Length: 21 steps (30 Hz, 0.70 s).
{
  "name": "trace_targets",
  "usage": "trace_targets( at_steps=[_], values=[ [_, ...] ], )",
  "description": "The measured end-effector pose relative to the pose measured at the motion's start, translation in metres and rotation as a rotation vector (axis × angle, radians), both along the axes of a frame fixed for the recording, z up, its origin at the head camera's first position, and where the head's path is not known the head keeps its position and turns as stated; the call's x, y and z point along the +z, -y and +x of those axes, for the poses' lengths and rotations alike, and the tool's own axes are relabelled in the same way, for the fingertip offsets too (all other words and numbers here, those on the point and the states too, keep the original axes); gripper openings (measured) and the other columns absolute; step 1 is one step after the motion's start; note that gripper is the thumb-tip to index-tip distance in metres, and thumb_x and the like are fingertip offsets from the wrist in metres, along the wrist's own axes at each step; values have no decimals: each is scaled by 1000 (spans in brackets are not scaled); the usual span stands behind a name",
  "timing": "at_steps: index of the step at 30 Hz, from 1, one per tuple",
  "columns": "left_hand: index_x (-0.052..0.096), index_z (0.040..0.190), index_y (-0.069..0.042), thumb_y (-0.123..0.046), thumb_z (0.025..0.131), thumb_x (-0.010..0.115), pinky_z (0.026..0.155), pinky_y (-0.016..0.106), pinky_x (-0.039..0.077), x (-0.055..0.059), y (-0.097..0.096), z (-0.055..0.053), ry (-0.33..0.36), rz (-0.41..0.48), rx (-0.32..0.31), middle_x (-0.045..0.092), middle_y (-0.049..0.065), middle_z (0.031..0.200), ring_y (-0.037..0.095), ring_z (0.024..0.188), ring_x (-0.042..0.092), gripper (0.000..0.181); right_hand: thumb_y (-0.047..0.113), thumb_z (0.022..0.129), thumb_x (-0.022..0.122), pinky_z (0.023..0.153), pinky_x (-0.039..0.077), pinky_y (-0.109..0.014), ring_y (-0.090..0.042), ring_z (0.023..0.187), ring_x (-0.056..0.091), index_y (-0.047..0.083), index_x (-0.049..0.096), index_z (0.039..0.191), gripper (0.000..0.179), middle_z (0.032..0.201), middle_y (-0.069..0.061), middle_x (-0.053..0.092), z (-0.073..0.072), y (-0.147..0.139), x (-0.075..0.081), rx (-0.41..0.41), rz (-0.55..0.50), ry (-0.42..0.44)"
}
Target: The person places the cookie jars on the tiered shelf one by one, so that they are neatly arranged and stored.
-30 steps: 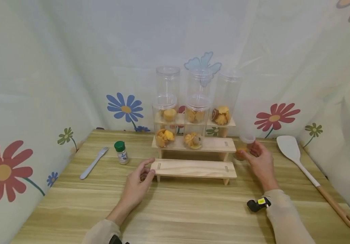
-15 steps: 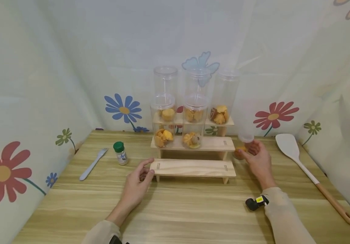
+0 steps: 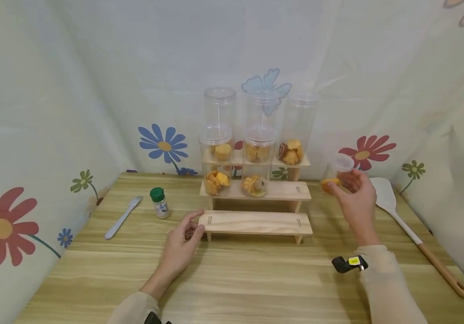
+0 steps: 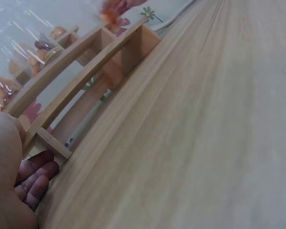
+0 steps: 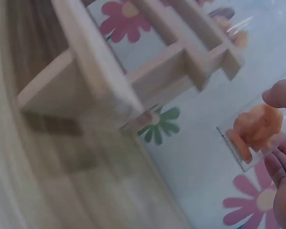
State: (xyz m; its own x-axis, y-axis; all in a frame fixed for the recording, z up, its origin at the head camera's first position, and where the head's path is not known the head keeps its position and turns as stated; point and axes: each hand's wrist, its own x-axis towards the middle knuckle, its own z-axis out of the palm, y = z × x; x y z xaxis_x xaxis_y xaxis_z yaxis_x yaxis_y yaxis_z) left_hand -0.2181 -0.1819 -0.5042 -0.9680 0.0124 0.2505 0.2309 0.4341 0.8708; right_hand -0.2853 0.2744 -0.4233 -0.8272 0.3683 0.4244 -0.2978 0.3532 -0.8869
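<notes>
My right hand (image 3: 355, 198) grips a clear plastic jar (image 3: 333, 173) with orange snack pieces at its bottom, held up off the table to the right of the stand. In the right wrist view the jar (image 5: 231, 148) is tilted between thumb and fingers. A three-tier wooden display stand (image 3: 256, 223) stands mid-table. At the left end of its lowest step is my left hand (image 3: 181, 245), its thumb and fingers around the corner. Three tall clear jars (image 3: 292, 153) of snacks occupy the top step. Two more jars (image 3: 217, 182) stand on the middle step's left and centre.
Left of the stand are a green-capped shaker bottle (image 3: 160, 204) and a light grey fork (image 3: 122, 218). A white spatula (image 3: 408, 229) with a wooden handle lies along the right side. A flower-printed curtain (image 3: 175, 54) surrounds the table (image 3: 256, 279) at the back and sides.
My right hand has lifted the jar from the table beside the stand, moving it up and rightward and tilting it. The left hand has stayed at the stand's corner.
</notes>
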Motion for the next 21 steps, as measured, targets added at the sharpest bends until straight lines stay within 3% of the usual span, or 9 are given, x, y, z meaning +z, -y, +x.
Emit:
trace_targets(
  at_steps=[5, 9, 12, 16, 21],
  values=[
    [63, 156, -24, -19, 113, 67, 81, 27, 57, 2, 0, 0, 0, -2, 1, 78, 5, 102, 19, 90, 72, 43, 4, 94, 89, 102, 53, -16, -5, 114, 70, 11, 65, 137, 49, 125, -2, 77, 10, 8, 26, 34, 1, -90],
    [63, 156, -25, -19, 113, 67, 83, 27, 58, 2, 0, 0, 0, -3, 0, 78, 5, 102, 19, 91, 73, 43, -2, 94, 87, 101, 53, -16, -8, 112, 72, 8, 68, 137, 48, 121, 0, 78, 19, 19, 44, 98, -21, -172],
    [62, 156, -26, -20, 114, 66, 83, 27, 58, 1, 0, 0, 3, -5, -1, 78, 4, 103, 19, 91, 72, 43, -4, 94, 86, 101, 54, -17, -9, 111, 72, 6, 69, 136, 46, 119, 0, 79, 25, 29, 52, 151, -23, -188],
    [62, 156, -25, -20, 114, 66, 82, 27, 57, 1, 0, 0, 4, -5, -2, 78, 4, 103, 19, 91, 71, 43, -2, 95, 86, 101, 53, -15, -7, 111, 71, -1, 67, 135, 44, 118, 3, 78, 27, 41, 54, 200, 34, -159],
    [63, 156, -26, -20, 114, 66, 79, 27, 56, 2, 0, 0, 4, -6, -1, 78, 4, 103, 19, 89, 70, 43, -3, 96, 85, 101, 54, -15, -6, 110, 72, -9, 64, 133, 43, 120, -10, 78, 26, 52, 48, 242, 70, -159]
  ],
)
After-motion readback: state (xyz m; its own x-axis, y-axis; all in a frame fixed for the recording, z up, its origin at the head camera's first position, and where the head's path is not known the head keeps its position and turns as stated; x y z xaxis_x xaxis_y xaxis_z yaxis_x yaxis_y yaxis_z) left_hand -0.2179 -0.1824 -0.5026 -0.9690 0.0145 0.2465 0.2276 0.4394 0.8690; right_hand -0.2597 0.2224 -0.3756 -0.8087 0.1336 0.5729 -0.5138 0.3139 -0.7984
